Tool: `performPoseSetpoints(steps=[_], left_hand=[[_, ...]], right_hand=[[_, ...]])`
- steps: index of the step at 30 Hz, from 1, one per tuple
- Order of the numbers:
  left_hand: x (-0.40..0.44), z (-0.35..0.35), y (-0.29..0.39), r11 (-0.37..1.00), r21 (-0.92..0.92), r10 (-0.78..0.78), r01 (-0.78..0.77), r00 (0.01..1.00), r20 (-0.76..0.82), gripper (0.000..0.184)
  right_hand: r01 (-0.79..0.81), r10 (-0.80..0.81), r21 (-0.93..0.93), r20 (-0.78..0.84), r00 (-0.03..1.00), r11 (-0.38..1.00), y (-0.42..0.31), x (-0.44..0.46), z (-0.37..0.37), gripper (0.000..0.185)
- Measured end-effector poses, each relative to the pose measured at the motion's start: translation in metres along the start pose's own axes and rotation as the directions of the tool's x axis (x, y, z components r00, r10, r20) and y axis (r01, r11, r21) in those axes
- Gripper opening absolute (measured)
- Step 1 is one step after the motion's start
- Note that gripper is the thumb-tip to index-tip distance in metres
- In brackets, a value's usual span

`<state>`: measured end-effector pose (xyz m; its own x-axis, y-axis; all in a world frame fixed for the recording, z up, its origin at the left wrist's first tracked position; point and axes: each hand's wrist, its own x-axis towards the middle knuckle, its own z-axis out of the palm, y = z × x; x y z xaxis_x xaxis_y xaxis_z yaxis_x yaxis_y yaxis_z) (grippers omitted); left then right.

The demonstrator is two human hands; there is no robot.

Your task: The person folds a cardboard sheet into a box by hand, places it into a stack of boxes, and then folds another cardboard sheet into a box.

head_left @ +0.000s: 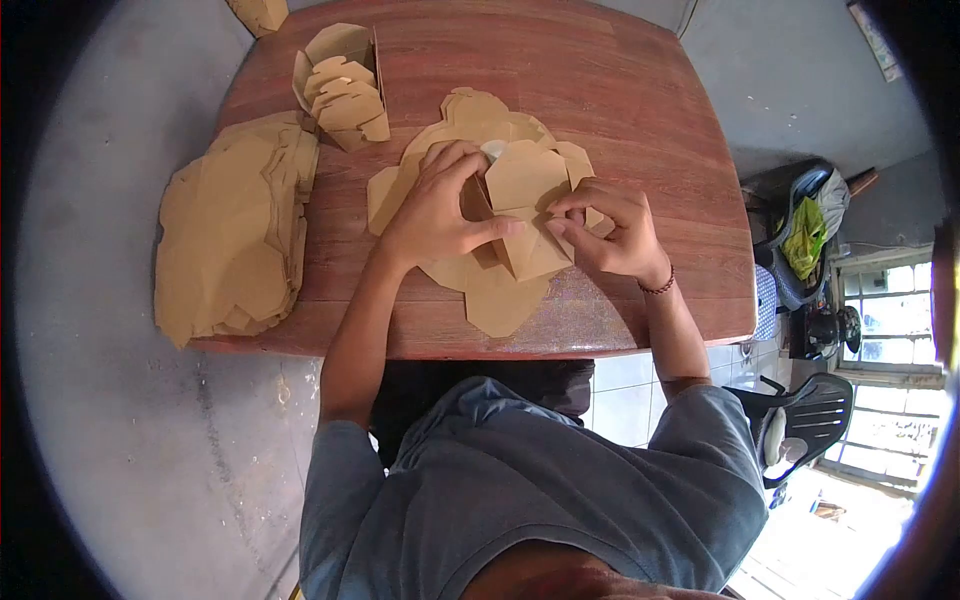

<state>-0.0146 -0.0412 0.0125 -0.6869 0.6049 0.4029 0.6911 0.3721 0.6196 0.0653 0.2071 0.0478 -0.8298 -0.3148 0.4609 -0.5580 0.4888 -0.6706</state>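
A partly folded brown cardboard box point(528, 180) stands between my hands, its back panel upright. My left hand point(440, 205) wraps around its left side, with the thumb laid on the front panel. At the right edge of the box, my right hand point(612, 228) pinches a flap between thumb and fingertips. The exact spot of that pinch is partly hidden by the fingers. Flat cardboard blanks point(500, 308) lie under the box and spread out around it. Just behind the box shows a small white object point(493, 149), mostly covered and too hidden to name.
On the left of the wooden table point(640, 120) lies a tall stack of flat cardboard blanks point(225, 230). Folded boxes point(345, 95) stand nested at the back left. Walls rise left and behind. A dark plastic chair point(815, 420) stands on the floor to the right.
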Motion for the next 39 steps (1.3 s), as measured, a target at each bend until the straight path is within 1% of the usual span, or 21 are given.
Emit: performPoseSetpoints(steps=[1, 2, 3, 5, 6, 8, 11, 12, 14, 18, 26, 30, 33, 36, 38, 39], left_hand=[[0.001, 0.0, -0.002, 0.984, -0.176, -0.011, 0.018, 0.999, 0.043, 0.066], [0.001, 0.0, -0.004, 0.938, -0.345, -0.012, 0.041, 0.996, 0.087, 0.06], [0.0, -0.001, -0.005, 0.937, -0.345, -0.015, 0.044, 0.996, 0.085, 0.06], [-0.001, -0.002, -0.006, 0.929, -0.369, 0.016, 0.031, 0.992, 0.123, 0.049], [-0.001, -0.002, -0.006, 0.929, -0.369, 0.016, 0.031, 0.992, 0.123, 0.049], [-0.001, -0.002, -0.004, 0.904, -0.424, 0.0, 0.064, 0.989, 0.149, 0.044], [-0.002, -0.003, -0.001, 0.912, -0.405, -0.003, 0.064, 0.988, 0.151, 0.043], [-0.002, -0.003, -0.001, 0.912, -0.404, -0.003, 0.064, 0.989, 0.151, 0.043], [-0.003, -0.002, -0.001, 0.908, -0.412, -0.008, 0.07, 0.989, 0.15, 0.043], [-0.003, 0.0, 0.0, 0.906, -0.419, 0.0, 0.061, 0.99, 0.143, 0.043], [-0.003, 0.003, 0.001, 0.906, -0.419, 0.0, 0.054, 0.992, 0.129, 0.044], [-0.003, 0.003, 0.002, 0.905, -0.422, -0.005, 0.06, 0.991, 0.131, 0.045], [-0.003, 0.005, 0.0, 0.917, -0.396, -0.001, 0.047, 0.993, 0.115, 0.045], [-0.002, 0.006, 0.001, 0.906, -0.42, -0.016, 0.059, 0.994, 0.104, 0.043], [-0.002, 0.01, -0.004, 0.853, -0.519, -0.02, 0.052, 0.998, 0.066, 0.042], [-0.001, 0.011, -0.003, 0.855, -0.517, -0.018, 0.05, 0.998, 0.067, 0.042]], right_hand=[[-0.004, 0.004, -0.009, 0.012, 1.0, 1.0, 0.001, 0.0, 0.0, 0.017], [-0.007, 0.008, -0.018, 0.024, 1.0, 1.0, 0.001, 0.0, 0.001, 0.017], [-0.006, 0.007, -0.016, 0.027, 1.0, 1.0, 0.001, 0.0, 0.002, 0.017], [-0.042, 0.042, -0.001, 0.033, 0.999, 0.999, 0.001, 0.0, 0.005, 0.018], [-0.041, 0.041, -0.001, 0.034, 0.999, 0.999, 0.002, 0.0, 0.006, 0.018], [-0.013, 0.013, -0.004, -0.016, 1.0, 1.0, 0.003, -0.001, 0.01, 0.017], [-0.041, 0.041, -0.045, 0.0, 0.999, 0.998, 0.003, -0.001, 0.009, 0.016], [-0.041, 0.041, -0.045, 0.0, 0.999, 0.998, 0.002, -0.001, 0.009, 0.016], [-0.089, 0.089, -0.024, -0.014, 0.996, 0.996, -0.001, 0.0, 0.01, 0.015], [-0.096, 0.096, -0.031, -0.01, 0.995, 0.995, -0.007, 0.001, 0.008, 0.013], [-0.065, 0.068, -0.066, 0.035, 0.997, 0.996, -0.005, 0.0, 0.001, 0.01], [-0.064, 0.065, -0.045, 0.022, 0.998, 0.997, -0.009, 0.002, 0.001, 0.01], [-0.036, 0.039, -0.072, 0.045, 0.998, 0.997, -0.004, 0.001, 0.001, 0.01], [-0.06, 0.061, -0.018, 0.019, 0.998, 0.998, 0.0, 0.0, 0.006, 0.013], [-0.077, 0.078, 0.029, -0.047, 0.996, 0.997, 0.003, 0.0, 0.011, 0.016], [-0.075, 0.076, 0.029, -0.051, 0.996, 0.997, 0.006, -0.001, 0.013, 0.016]])
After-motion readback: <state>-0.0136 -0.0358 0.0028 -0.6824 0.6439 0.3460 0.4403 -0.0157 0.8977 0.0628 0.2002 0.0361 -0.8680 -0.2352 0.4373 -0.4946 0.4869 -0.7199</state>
